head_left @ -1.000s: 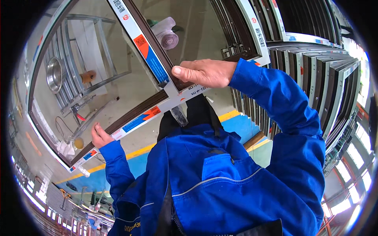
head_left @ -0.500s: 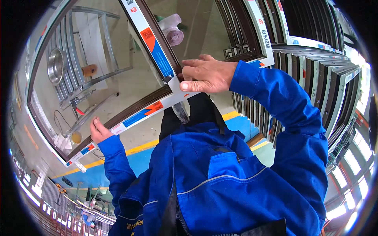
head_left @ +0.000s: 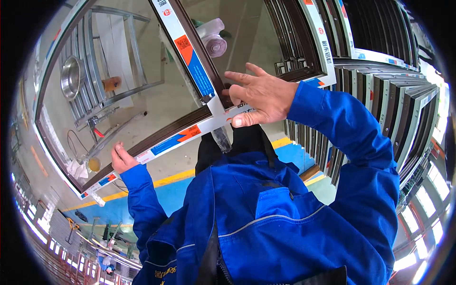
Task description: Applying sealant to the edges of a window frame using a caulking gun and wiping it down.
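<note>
Window frame [head_left: 180, 137], brown with white protective tape, is held up in front of the person, glass panes showing the floor behind. Left hand [head_left: 122, 159] has its grip clamped on the lower rail, while right hand [head_left: 261, 97] rests at the central joint, fingers spread apart.

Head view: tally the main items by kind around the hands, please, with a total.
Glazed window frame being handled: 1
Hands on it: 2, left hand and right hand
Roll of white film: 1
Round metal bowl: 1
Total: 5
</note>
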Tool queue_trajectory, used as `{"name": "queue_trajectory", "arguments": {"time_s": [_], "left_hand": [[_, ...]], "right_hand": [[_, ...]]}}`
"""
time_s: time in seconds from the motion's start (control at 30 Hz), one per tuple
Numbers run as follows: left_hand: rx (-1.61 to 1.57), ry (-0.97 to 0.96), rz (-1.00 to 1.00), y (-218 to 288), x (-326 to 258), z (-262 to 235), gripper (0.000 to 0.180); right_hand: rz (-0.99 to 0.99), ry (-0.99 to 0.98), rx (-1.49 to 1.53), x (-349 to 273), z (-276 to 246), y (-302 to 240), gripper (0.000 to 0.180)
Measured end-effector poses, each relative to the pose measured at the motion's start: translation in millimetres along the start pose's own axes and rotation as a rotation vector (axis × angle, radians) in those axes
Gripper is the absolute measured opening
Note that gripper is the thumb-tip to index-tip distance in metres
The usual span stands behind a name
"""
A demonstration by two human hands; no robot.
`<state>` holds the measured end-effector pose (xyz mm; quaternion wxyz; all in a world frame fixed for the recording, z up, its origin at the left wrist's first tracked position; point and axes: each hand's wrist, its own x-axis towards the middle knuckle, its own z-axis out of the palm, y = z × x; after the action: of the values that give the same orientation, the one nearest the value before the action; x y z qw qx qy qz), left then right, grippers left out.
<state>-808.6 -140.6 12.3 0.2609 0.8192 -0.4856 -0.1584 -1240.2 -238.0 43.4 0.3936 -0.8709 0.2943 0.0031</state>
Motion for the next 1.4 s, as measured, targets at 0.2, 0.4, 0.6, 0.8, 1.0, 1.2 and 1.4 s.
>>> {"name": "queue_trajectory", "arguments": {"time_s": [0.2,0.4,0.6,0.8,1.0,1.2,1.4], "left_hand": [[0.076,-0.025,-0.016,5.0,-0.8,-0.8,0.039],[0.079,-0.028,-0.031,7.3,-1.4,0.4,0.038],[0.128,-0.045,-0.042,12.9,-1.5,0.1,0.038],[0.084,-0.05,-0.07,16.3,-2.2,1.2,0.039],[0.12,-0.05,-0.06,15.8,-2.6,0.8,0.039],[0.095,-0.054,-0.076,12.7,-2.0,2.0,0.042],[0.101,-0.063,-0.095,9.8,-0.2,2.1,0.041]], "right_hand": [[0.021,-0.121,-0.026,9.7,8.2,1.3,0.078],[0.082,0.07,0.088,-16.0,-15.6,5.1,0.082],[0.061,-0.051,0.05,-12.7,-9.8,-0.2,0.082],[0.047,-0.104,0.026,9.8,1.4,1.6,0.081],[0.125,0.052,0.251,-4.3,-16.7,3.4,0.068],[0.226,-0.356,0.496,2.2,-28.3,8.3,0.048],[0.178,-0.282,0.325,9.6,-15.9,-0.2,0.04]]}}
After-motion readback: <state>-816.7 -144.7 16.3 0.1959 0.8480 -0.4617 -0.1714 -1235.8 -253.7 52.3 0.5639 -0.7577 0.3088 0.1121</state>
